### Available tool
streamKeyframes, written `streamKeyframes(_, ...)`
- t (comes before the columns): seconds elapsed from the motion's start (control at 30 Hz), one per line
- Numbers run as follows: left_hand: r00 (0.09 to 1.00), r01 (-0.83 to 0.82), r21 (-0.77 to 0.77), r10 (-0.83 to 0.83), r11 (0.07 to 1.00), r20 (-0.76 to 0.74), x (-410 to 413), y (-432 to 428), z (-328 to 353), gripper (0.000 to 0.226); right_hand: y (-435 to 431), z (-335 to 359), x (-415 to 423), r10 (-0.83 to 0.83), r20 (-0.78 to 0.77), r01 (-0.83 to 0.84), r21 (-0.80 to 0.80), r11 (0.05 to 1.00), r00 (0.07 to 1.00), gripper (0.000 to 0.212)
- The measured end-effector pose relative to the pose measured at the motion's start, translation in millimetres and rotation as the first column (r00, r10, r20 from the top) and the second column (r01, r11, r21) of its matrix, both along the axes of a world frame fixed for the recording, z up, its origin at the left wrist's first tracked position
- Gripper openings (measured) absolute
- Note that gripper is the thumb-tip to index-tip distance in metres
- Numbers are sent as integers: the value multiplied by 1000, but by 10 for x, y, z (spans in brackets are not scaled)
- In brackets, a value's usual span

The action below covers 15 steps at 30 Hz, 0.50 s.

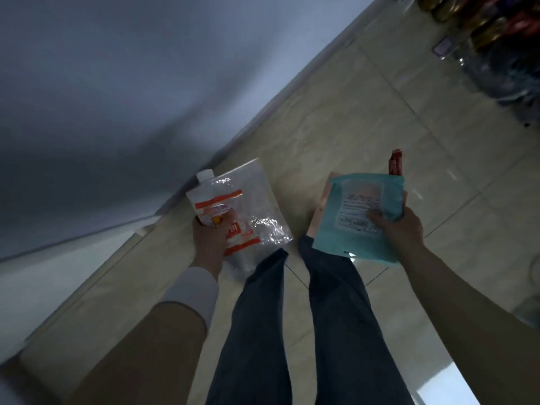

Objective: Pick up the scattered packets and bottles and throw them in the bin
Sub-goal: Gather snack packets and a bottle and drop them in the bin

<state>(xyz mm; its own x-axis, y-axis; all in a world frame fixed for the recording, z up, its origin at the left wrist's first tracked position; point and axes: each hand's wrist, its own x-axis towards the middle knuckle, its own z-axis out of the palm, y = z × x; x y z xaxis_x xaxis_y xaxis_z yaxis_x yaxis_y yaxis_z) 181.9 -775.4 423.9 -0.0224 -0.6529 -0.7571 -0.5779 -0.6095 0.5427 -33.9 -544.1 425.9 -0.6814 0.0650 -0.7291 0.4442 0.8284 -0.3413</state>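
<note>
- Packets fill both hands; view is tilted, looking down past 2 legs in dark trousers point(336, 317) to the floor.
- Left hand point(210, 238) is closed round a bundle: a clear plastic bottle point(210, 197) w/ white cap point(205, 175) and orange-and-white label, plus a clear crinkly plastic packet point(260, 211) pressed against it. Thumb lies over the label.
- Left arm wears a tan sleeve point(146, 355) w/ a white cuff point(195, 290) showing at the wrist.
- Right hand point(400, 229) is closed on a teal packet point(362, 217) w/ a white printed label facing up; fingers curl over its right edge. A pinkish packet point(320, 211) peeks out behind its left side, and a red wrapper point(396, 162) sticks up behind the top edge. Right forearm is bare.
- Both bundles are held in the air at about waist height, well apart from each other, above the floor.
- Floor point(350, 118) is glossy beige tile w/ thin dark grout lines; a pale skirting strip point(292, 92) runs along its edge.
- Grey-blue wall point(117, 83) takes up the upper left, w/ a soft shadow on it.
- Top right corner: a blurred heap of dark, red and gold clutter point(491, 39) on the floor; can't tell what it is.
</note>
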Motion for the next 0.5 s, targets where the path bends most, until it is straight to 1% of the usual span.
streamKeyframes(0.03,999,-29,-12,29,1000,17,-19,11,82,37,-39,97,-86,43,-7,-43,2,999,999,52)
streamKeyframes(0.1,996,-76,-41,78,996,43,-23,59,214,34,-123,235,-270,135,-15,-135,5,991,991,52)
streamKeyframes(0.13,992,-112,-57,115,992,57,-22,103,270,33,-176,280,-382,177,-16,-177,1,984,984,52)
streamKeyframes(0.2,971,-212,-74,219,974,97,24,231,342,37,-272,381,-586,276,-19,-276,12,961,961,50)
streamKeyframes(0.27,930,-339,-87,348,937,117,58,389,419,41,-374,487,-766,392,-28,-392,12,920,919,48)
streamKeyframes(0.37,865,-483,-104,492,869,100,71,575,585,35,-573,641,-934,541,-68,-542,10,840,838,45)
streamKeyframes(0.43,826,-552,-105,560,827,65,104,650,670,39,-697,687,-967,604,-98,-605,22,796,791,46)
streamKeyframes(0.5,773,-629,-106,634,770,21,217,716,793,49,-836,747,-890,669,-90,-669,24,742,738,47)
